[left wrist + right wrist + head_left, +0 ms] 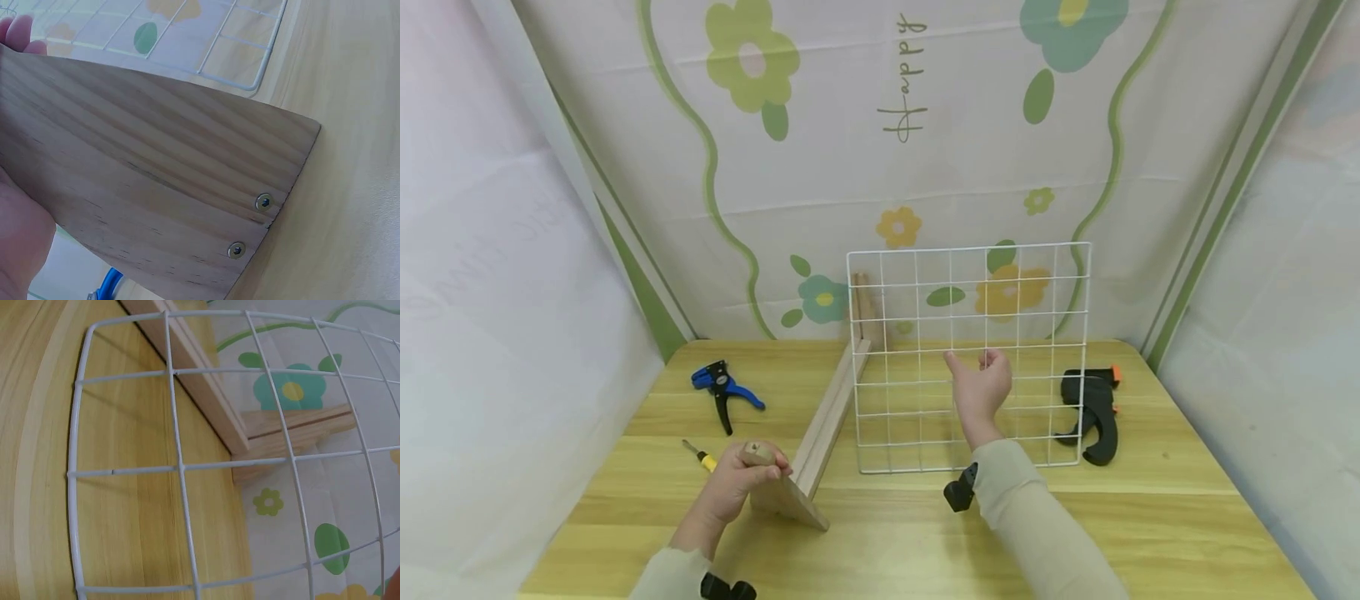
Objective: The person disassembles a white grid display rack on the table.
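Observation:
A wooden frame stands on the table, with a long grooved rail (829, 425) running between a near end board (786, 502) and a far end board (871, 312). My left hand (730, 485) grips the top of the near board, whose outer face (156, 156) shows two bolt heads low down in the left wrist view. Just right of the rail, a white wire grid panel (917, 317) is held upright by my right hand (982, 392), thumb and curled fingers at its middle wires. The right wrist view shows the grid's wires (180, 467) before the rail; the grip itself is out of that view.
Blue-and-black wire strippers (721, 382) lie at the back left, and a yellow-handled screwdriver (706, 459) lies beside my left hand. A black clamp with orange tips (1102, 417) is at the right, partly behind the grid. Printed fabric (820, 192) hangs behind the table.

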